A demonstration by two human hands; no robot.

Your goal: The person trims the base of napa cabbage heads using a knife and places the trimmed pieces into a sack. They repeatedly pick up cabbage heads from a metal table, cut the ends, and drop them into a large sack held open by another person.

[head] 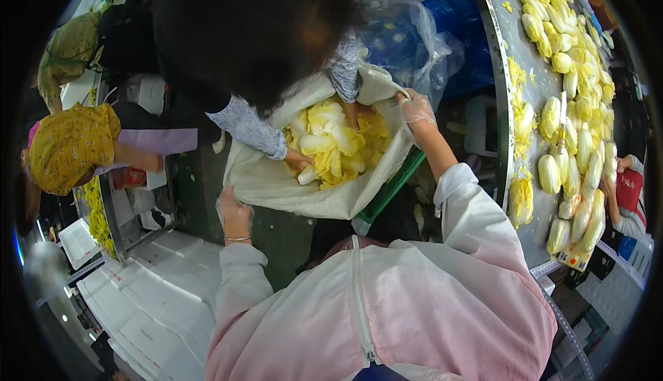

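Observation:
A white woven sack (295, 200) hangs with its mouth spread wide in front of me. Yellow napa cabbage leaves (329, 140) fill its opening. My left hand (235, 214), in a clear plastic glove, grips the sack's near left rim. At the far right rim, my right hand (416, 110), also gloved in clear plastic, pinches the sack's folded edge. A co-worker bends over the sack from the opposite side; that person's hands (299, 161) are among the leaves, and the dark-haired head hides part of the far rim.
On the right, a metal table (536, 81) bears several napa cabbages (550, 174) and loose leaves. A green crate edge (396, 187) shows beside the sack. White foam boxes (150, 298) stand at lower left. Behind the sack lies a clear plastic bag (404, 34). Other people work on both sides.

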